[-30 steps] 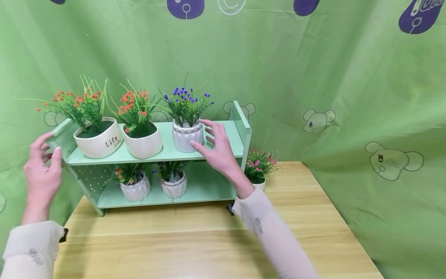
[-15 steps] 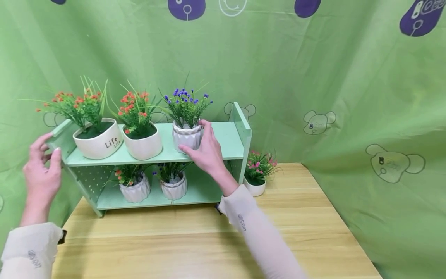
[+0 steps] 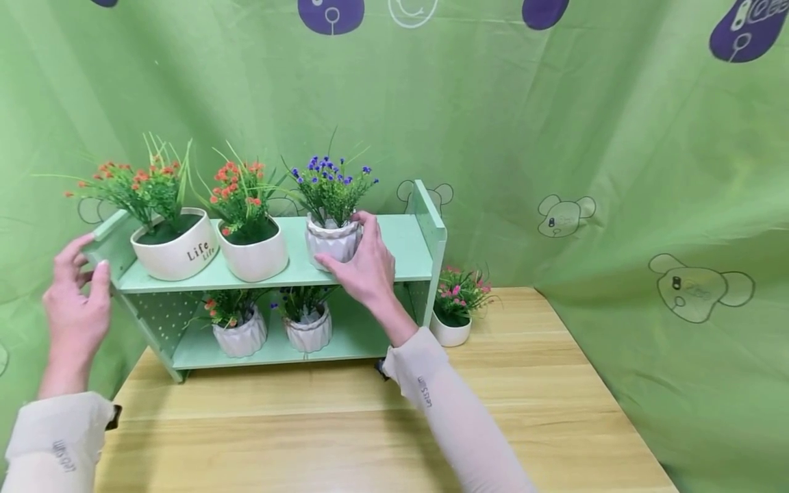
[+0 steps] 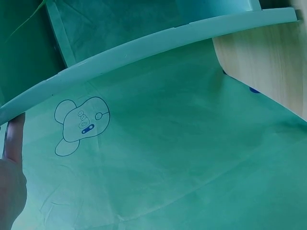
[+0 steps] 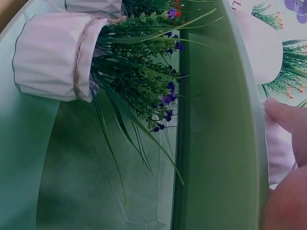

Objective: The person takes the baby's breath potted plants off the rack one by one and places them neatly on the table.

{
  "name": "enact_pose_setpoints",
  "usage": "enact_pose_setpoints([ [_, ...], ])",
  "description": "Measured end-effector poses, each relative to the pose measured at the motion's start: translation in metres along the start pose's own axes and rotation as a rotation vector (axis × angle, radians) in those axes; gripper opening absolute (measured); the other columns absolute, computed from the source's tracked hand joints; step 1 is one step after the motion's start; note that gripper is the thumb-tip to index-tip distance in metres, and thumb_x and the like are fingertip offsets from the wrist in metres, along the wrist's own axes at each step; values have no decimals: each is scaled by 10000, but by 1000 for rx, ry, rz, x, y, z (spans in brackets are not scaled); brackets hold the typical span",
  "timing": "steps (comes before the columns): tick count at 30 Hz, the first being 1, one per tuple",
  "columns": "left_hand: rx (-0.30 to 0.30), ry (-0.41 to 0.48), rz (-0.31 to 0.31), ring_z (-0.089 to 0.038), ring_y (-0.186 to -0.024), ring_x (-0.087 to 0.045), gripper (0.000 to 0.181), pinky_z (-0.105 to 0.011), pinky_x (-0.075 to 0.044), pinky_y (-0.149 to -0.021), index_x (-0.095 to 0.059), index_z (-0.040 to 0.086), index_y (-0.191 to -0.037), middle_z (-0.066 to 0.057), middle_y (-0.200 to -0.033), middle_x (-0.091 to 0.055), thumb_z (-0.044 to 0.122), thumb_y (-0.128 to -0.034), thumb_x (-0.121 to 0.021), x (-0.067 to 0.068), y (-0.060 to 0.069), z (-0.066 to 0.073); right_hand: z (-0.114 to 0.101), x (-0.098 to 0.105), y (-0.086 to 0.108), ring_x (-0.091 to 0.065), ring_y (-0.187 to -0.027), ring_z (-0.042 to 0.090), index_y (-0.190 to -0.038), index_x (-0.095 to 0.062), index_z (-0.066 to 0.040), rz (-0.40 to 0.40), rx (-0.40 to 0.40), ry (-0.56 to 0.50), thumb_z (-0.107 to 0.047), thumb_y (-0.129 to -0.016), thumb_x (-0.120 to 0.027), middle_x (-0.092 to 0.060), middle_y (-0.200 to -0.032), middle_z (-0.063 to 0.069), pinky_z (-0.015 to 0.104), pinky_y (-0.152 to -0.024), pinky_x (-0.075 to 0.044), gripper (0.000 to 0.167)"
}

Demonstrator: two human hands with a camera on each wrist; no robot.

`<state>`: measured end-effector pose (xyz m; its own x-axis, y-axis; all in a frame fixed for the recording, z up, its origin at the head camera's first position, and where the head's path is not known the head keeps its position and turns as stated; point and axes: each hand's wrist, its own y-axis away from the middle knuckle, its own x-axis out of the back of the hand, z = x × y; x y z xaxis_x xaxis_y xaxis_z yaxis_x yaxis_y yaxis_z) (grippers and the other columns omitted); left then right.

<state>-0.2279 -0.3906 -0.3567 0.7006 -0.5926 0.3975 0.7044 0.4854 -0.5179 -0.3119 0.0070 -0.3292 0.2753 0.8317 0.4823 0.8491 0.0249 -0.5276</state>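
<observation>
On the upper board of a mint-green two-tier shelf (image 3: 394, 246), a white fluted flower pot (image 3: 331, 239) with blue-purple flowers stands upright. My right hand (image 3: 368, 267) holds this pot from its right side, thumb across the front and fingers behind. In the right wrist view the thumb (image 5: 280, 112) shows at the right edge, against the pot. My left hand (image 3: 75, 305) is at the shelf's left side panel (image 3: 111, 233), fingertips touching its outer edge and thumb apart. A straight finger (image 4: 15, 139) meets the panel in the left wrist view.
Two white pots with orange-red flowers, one marked "Life" (image 3: 179, 257) and one plain (image 3: 255, 257), stand left on the upper board. Below are two fluted pots (image 3: 240, 337) (image 5: 53, 57). A pink-flowered pot (image 3: 452, 332) stands on the wooden table (image 3: 308, 431), right of the shelf.
My right hand has moved left onto the blue-flowered pot, its thumb sliding across the front and its fingers closing round it. The left hand has stayed at the side panel.
</observation>
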Motion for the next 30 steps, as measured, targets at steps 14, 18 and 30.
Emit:
enact_pose_setpoints([
  [14, -20, -3, 0, -52, -1213, -597, 485, 56, -413, -746, -389, 402, -1549, -136, -1480, -589, 260, -1094, -480, -1, 1, 1, 0, 20, 7, -648, -1109, 313, -1405, -410, -148, 30, 19, -88, -363, -728, -948, -629, -1323, 125, 465, -911, -614, 891],
  [18, -33, -1, 8, -18, -1181, -597, 486, 58, -417, -739, -396, 367, -1554, -153, -1478, -592, 251, -1091, -488, -1, 4, 0, 1, 27, 13, -637, -1163, 324, -1410, -407, -142, 23, 29, -88, -361, -726, -948, -627, -1343, 135, 495, -955, -604, 899],
  [30, -2, -9, -10, -62, -1246, -593, 494, 57, -407, -754, -384, 397, -1555, -117, -1504, -575, 255, -1093, -485, 1, 1, 3, -1, 57, 41, -601, -1266, 345, -1411, -419, -124, 17, 73, -104, -351, -705, -962, -595, -1398, 137, 550, -1047, -558, 919],
])
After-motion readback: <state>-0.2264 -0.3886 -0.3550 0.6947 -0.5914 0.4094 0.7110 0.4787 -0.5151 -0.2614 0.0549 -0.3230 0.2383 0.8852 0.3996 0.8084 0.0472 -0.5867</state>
